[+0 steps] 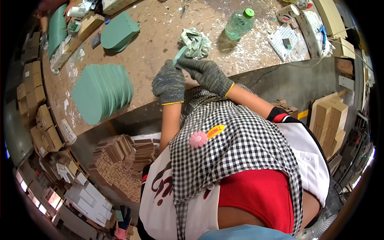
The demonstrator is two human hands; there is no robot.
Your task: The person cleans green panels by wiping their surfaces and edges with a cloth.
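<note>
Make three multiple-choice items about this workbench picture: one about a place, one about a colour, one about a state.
1. Where does the fanned stack of green flat boards lie?
A. on the wooden bench, left of the hands
B. on the floor
C. on the clear plastic bottle

2. What colour is the cap of the clear plastic bottle?
A. red
B. green
C. black

3. What do the grey knitted gloved hands do?
A. hang empty
B. hold a thin green strip
C. hold the bottle

Answers: 1 A, it rests on the bench. 2 B, the cap is green. 3 B, the left hand and right hand meet at the strip.
</note>
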